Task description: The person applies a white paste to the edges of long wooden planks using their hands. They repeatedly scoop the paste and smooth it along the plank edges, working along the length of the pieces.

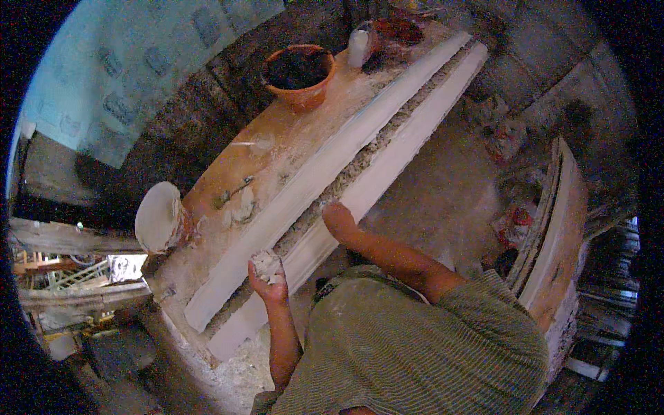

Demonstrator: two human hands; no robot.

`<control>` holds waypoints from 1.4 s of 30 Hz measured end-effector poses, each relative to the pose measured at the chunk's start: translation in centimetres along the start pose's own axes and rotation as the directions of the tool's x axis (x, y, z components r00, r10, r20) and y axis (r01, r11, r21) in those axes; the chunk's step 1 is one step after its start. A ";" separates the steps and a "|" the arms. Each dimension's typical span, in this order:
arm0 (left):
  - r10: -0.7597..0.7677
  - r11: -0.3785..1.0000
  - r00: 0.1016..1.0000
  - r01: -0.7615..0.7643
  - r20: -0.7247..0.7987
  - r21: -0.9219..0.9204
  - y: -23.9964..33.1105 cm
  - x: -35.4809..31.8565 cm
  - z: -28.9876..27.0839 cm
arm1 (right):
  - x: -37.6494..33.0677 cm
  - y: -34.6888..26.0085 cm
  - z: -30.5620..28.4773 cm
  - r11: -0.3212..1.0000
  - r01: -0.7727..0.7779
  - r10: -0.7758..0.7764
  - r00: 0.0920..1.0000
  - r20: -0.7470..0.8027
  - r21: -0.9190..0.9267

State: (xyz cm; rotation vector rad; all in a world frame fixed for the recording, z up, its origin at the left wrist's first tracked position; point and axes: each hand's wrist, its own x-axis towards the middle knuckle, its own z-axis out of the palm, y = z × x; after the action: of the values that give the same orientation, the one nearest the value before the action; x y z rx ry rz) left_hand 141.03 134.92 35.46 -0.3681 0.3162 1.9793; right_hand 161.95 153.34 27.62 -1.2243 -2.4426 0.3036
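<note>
Since your left hand (271,291) is cupped around that pale clump (268,266), I'd feed it in small bits so the grey filling (354,168) between the long white rails (377,181) on the table (228,160) packs evenly. Right hand (337,218)'s down at the filling, fingers hidden, so can't tell if they're pinching.

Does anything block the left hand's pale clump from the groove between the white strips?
Nothing visible beyond the left hand holding the pale clump; in this view, both overlap the groove. Height unclear.

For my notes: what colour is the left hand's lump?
The lump is whitish in the head view.
</note>
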 end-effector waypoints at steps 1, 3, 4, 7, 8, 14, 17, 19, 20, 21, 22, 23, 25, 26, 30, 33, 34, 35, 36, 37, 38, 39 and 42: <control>-0.028 1.000 1.000 0.028 0.005 0.001 -0.4 0.5 0.5 | -0.1 0.0 -0.1 0.999 0.036 -0.037 0.998 -0.052 -0.008; -0.032 0.998 0.999 0.033 -0.029 0.044 -1.2 1.2 1.3 | -0.3 -0.5 -0.3 0.998 0.050 -0.050 0.999 -0.001 -0.047; -0.005 0.996 0.998 0.009 -0.055 0.083 -1.6 1.4 1.5 | -0.1 -0.6 -0.3 0.997 0.052 -0.051 0.999 0.019 -0.049; 0.082 0.986 0.980 -0.054 -0.183 0.156 -2.6 1.8 2.4 | 0.7 0.8 0.3 1.000 0.011 -0.012 0.988 0.155 0.010; 0.117 0.982 0.965 -0.076 -0.236 0.173 -2.8 1.8 2.7 | 1.1 2.1 0.7 1.000 -0.019 0.017 0.959 0.282 0.004; 0.128 0.992 0.973 -0.121 -0.194 0.043 -2.2 0.3 1.6 | 6.5 17.9 2.7 0.798 -0.597 0.522 0.752 0.403 0.080; 0.237 0.967 0.952 -0.213 -0.194 0.137 -1.8 -0.7 0.6 | 8.6 27.0 -1.2 0.856 -0.517 0.503 0.843 0.192 0.027; 0.300 0.953 0.926 -0.286 -0.226 0.096 -1.6 -1.3 0.2 | 9.0 29.2 -3.5 0.973 -0.208 0.204 0.978 -0.049 -0.101; 0.295 0.955 0.938 -0.291 -0.182 0.048 -1.6 -1.6 0.1 | 9.2 29.0 -4.0 0.974 -0.221 0.222 0.974 0.030 -0.046; 0.314 0.945 0.942 -0.299 -0.118 0.129 -1.6 -2.0 0.1 | 8.9 28.2 -4.5 0.971 -0.240 0.238 0.965 0.110 0.007; 0.306 0.937 0.952 -0.296 -0.027 0.188 -1.8 -2.2 0.0 | 8.8 26.8 -4.5 0.975 -0.206 0.193 0.972 0.136 0.086; 0.243 0.932 0.961 -0.269 0.132 0.243 -1.9 -2.7 0.0 | 8.5 24.7 -4.0 0.989 -0.130 0.118 0.981 0.154 0.071; 0.306 0.947 0.945 -0.292 -0.111 0.132 -2.0 -3.5 0.0 | 7.7 20.6 -3.1 0.993 0.100 -0.109 0.979 0.173 0.062; 0.317 0.948 0.938 -0.310 -0.143 0.068 -1.9 -3.8 -0.1 | 7.8 19.0 -2.7 1.000 -0.017 0.012 0.962 0.274 0.018; 0.335 0.942 0.912 -0.317 -0.237 0.114 -0.2 -4.7 -0.6 | 7.2 12.4 -0.7 0.991 -0.088 0.044 0.925 0.378 0.102; 0.313 0.949 0.931 -0.298 -0.185 0.106 2.6 -5.1 -1.3 | 7.1 10.2 0.0 0.991 0.104 -0.132 0.869 0.478 0.084; 0.303 0.952 0.944 -0.294 -0.128 0.085 4.0 -5.5 -1.7 | 7.1 9.9 0.2 0.995 0.089 -0.066 0.914 0.401 -0.041; 0.261 0.965 0.965 -0.261 -0.011 0.021 5.3 -5.9 -2.1 | 6.8 9.6 0.3 0.988 0.117 -0.072 0.929 0.362 -0.104; 0.335 0.942 0.935 -0.328 -0.121 0.068 6.6 -6.4 -2.8 | 6.3 9.3 0.4 0.975 0.145 -0.085 0.942 0.324 -0.166; 0.372 0.928 0.912 -0.364 -0.173 0.079 8.0 -7.1 -3.5 | 5.9 8.9 0.6 0.997 0.039 -0.020 0.960 0.279 -0.063; 0.383 0.923 0.911 -0.376 -0.150 0.078 9.7 -8.1 -4.4 | 5.3 8.5 0.8 0.996 -0.072 0.058 0.968 0.244 0.050; 0.396 0.918 0.890 -0.384 -0.224 0.096 11.5 -9.1 -5.3 | 4.4 7.7 1.2 0.970 -0.135 0.093 0.974 0.205 0.201; 0.355 0.935 0.914 -0.341 -0.199 0.102 17.1 -11.3 -8.8 | 2.2 3.6 3.0 0.993 -0.106 0.099 0.985 0.138 0.043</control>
State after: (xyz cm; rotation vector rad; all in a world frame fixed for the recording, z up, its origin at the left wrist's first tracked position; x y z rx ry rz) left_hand 131.03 115.16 32.79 -0.5139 0.6191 2.2752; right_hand 162.06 157.15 24.18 -1.3509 -2.4725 0.4893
